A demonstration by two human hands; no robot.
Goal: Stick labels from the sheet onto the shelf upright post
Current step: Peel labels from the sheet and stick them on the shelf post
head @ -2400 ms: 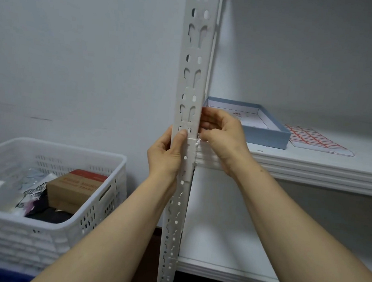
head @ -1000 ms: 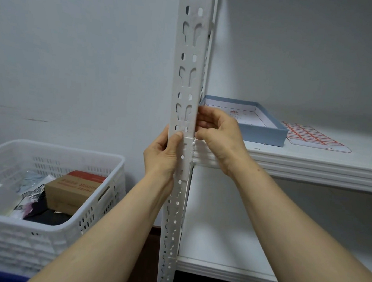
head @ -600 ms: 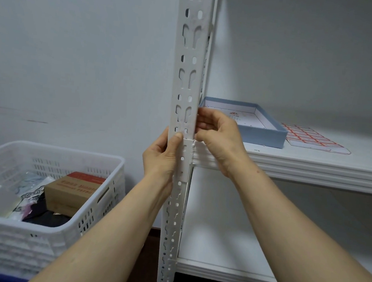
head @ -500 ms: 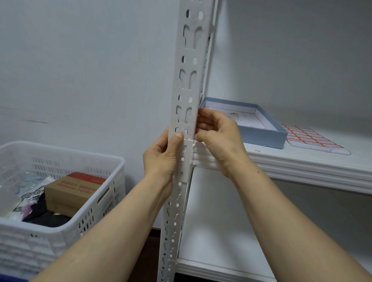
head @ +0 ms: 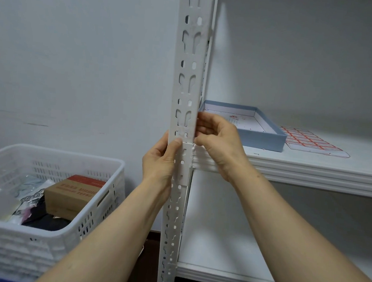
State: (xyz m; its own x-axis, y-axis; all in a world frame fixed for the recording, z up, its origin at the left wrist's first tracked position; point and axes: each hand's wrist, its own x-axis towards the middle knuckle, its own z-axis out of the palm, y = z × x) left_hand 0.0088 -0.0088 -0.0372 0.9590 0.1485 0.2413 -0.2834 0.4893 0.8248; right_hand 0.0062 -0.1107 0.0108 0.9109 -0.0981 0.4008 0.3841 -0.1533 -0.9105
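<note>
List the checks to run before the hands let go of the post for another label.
1. Left hand grips the post, thumb on its front: ok.
2. Right hand fingertips at the post's right edge: ok.
3. Current label stuck flat on the post: cannot tell, none shows past the fingers.
4. Label sheet lying flat on the shelf, right of the blue box: ok.
5. Red-bordered labels left on the sheet: ok.
</note>
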